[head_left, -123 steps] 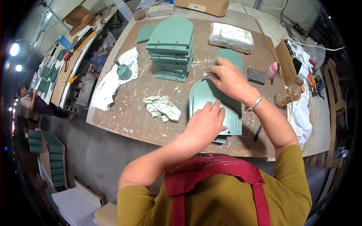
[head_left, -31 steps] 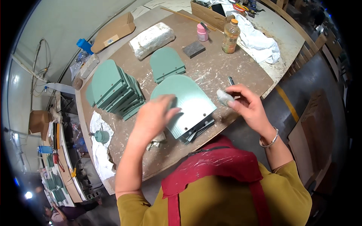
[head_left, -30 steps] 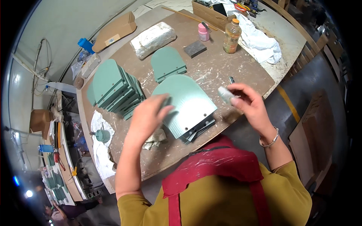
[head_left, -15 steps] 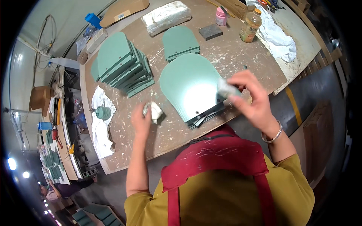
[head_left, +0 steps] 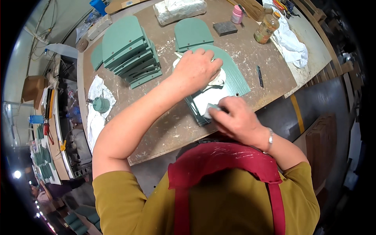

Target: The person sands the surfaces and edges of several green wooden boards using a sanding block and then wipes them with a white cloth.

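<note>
Clutching cloth (head_left: pixel 218 79) on green panel (head_left: pixel 232 69), left hand (head_left: pixel 196 67), right hand (head_left: pixel 237 119) pinching wad (head_left: pixel 208 112) by edge, bare tabletop (head_left: pixel 156 133) leftward

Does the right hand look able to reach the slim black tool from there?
Probably yes: nothing stands between the right hand and the slim black tool, though that hand holds a whitish wad.

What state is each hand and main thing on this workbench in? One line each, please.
Left hand: knuckles up, over the white rag.
White rag: bunched, on the front panel.
Front panel: lying flat, partly covered.
Right hand: gripping a pale wad.
Pale wad: partly hidden.
Tall green stack: uneven.
Orange-capped bottle: closed.
Black pen-like tool: lying down.
Side cloth: crumpled.
</note>
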Motion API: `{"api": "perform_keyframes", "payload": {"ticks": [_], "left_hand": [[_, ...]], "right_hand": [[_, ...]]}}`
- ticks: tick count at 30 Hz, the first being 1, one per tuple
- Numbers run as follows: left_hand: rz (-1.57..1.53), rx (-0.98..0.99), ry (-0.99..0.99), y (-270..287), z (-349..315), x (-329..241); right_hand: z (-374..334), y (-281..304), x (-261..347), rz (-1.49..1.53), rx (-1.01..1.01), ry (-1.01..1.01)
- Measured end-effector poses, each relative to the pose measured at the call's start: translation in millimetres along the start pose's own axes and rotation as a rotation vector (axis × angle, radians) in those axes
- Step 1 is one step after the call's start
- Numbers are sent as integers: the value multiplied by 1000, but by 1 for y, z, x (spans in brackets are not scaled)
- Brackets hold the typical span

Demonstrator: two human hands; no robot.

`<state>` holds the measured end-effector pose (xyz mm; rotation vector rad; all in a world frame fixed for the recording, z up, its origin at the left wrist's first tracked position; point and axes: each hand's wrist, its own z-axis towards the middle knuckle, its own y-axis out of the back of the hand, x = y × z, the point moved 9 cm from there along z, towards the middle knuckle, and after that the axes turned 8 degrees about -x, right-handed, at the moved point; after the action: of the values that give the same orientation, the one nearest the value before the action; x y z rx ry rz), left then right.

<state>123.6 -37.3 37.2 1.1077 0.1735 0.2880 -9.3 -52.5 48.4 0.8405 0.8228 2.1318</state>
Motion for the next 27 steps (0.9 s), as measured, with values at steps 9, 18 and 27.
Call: {"api": "perform_keyframes", "payload": {"ticks": [9,18,27], "left_hand": [[-3,19,-35,2,0,-1],[-6,-25,-40,3,3,-6],[-407,76,130,17,44,33]], "right_hand": [[-50,74,-72,-338,-162,-442],[-7,2,11,-81,-154,-85],[7,39,-19,274,-90,-197]]}}
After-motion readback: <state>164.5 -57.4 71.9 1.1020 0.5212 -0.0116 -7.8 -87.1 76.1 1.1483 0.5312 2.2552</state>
